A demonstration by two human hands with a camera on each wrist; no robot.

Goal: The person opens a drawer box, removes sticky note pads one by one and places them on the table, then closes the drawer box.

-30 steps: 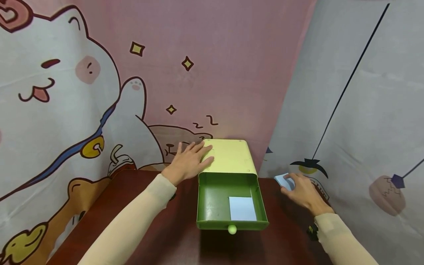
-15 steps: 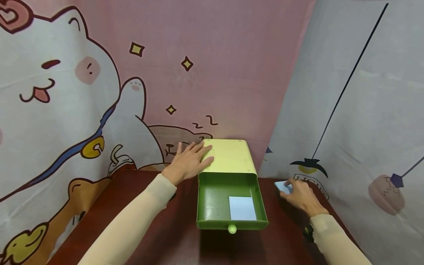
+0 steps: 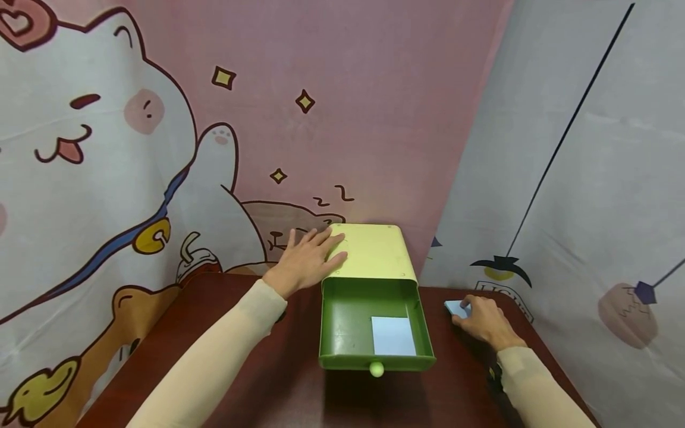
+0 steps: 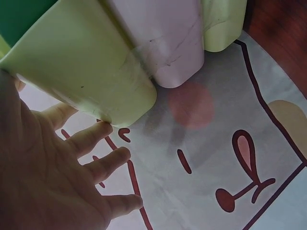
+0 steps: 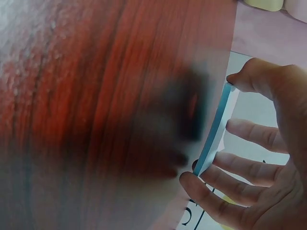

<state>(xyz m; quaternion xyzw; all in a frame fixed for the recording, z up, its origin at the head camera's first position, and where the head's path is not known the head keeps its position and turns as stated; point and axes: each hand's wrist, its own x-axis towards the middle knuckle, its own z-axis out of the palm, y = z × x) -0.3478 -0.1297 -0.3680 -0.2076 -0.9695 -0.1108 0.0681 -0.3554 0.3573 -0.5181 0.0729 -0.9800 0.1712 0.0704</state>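
Fingers [image 4: 91,140] spread, the left hand [image 3: 304,264] rests on a yellow cabinet [image 3: 377,252] as the right hand [image 3: 488,322] pinches a blue pad [image 3: 455,308].

I find, via camera, one thin light-blue pad [image 5: 213,128] edge-pinched by right fingers [image 5: 256,134], right of the pale-yellow box [image 3: 373,252], its green drawer [image 3: 345,327] pulled out.

Above my left hand [image 3: 306,264] and a bit to its right, I see two Z marks [image 3: 321,202] on the pink wall cloth [image 3: 385,119]. Just behind my right hand [image 3: 484,321], a boxed sign [image 3: 503,289] on the gray wall cloth [image 3: 594,178] looks like LIGH, partly hidden. My right wrist view shows a curvy black letter [image 5: 187,217] I can't read.
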